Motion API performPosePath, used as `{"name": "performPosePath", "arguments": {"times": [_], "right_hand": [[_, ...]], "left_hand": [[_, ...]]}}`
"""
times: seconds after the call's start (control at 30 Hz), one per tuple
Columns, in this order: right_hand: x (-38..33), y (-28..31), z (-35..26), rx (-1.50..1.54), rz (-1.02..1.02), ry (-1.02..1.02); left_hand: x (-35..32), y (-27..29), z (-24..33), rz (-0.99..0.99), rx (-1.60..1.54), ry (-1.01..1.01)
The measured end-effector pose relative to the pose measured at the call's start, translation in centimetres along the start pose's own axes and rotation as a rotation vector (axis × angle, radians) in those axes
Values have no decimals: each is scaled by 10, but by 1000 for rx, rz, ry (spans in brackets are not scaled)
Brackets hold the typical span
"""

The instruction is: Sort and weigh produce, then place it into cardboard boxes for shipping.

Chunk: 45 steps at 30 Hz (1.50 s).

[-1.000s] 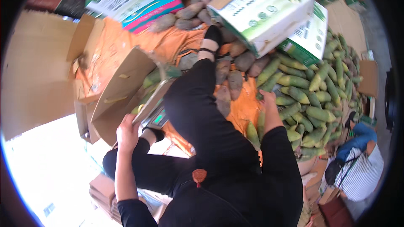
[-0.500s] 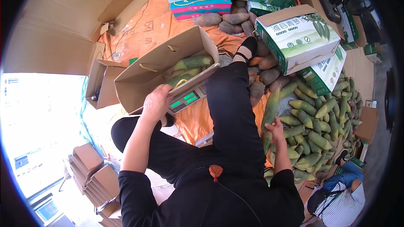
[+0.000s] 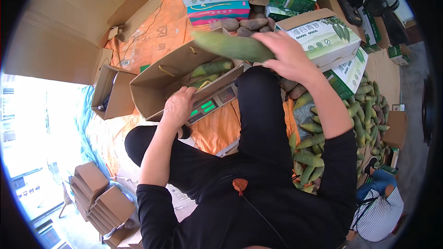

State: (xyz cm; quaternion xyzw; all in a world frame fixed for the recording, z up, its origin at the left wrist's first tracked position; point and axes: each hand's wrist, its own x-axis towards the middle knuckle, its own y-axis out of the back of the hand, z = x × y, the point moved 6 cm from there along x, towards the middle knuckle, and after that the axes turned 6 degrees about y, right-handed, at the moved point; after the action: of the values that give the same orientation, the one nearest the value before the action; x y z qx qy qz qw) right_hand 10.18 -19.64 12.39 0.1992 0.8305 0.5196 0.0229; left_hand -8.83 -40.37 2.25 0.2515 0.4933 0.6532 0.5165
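Note:
In my right hand (image 3: 290, 54) is a long green radish (image 3: 226, 46), gripped by one end and slightly blurred, held above an open cardboard box (image 3: 154, 94). My left hand (image 3: 178, 107) grips the near rim of that box, its fingers curled over the edge. Inside the box lie green radishes (image 3: 212, 68); its near wall hides part of them. Yellow cord handles (image 3: 167, 70) hang on the box walls. A scale (image 3: 207, 107) with a lit green display shows at the near side of the box, close to my left hand.
On my right spreads a large heap of green radishes (image 3: 308, 158). Printed white and green cartons (image 3: 323, 37) stand at the far right, beside darker, brownish roots (image 3: 253, 23). Flat cardboard boxes (image 3: 110, 207) are stacked lower left. A person in a striped shirt (image 3: 380, 214) is at lower right.
My right hand has come up from the heap, carrying a green radish leftward to above the box. My left hand stays on the box rim.

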Motion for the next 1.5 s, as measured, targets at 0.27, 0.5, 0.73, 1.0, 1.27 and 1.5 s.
{"name": "performPosePath", "arguments": {"times": [0.27,0.5,0.73,1.0,1.27,1.5], "right_hand": [[92,-125,-54,-310,-315,235],[101,-127,-61,59,-128,123],[-4,-24,30,491,206,-95],[-247,-130,157,358,233,-834],[-341,-273,105,219,-168,-963],[-379,-281,114,257,-150,-1147]], "left_hand": [[3,-3,3,2,-18,-18],[6,-6,4,-8,-39,-86],[7,4,7,-21,-40,-46],[12,0,14,15,-145,-48],[11,0,7,1,-216,25],[11,3,7,-5,-201,59]]}}
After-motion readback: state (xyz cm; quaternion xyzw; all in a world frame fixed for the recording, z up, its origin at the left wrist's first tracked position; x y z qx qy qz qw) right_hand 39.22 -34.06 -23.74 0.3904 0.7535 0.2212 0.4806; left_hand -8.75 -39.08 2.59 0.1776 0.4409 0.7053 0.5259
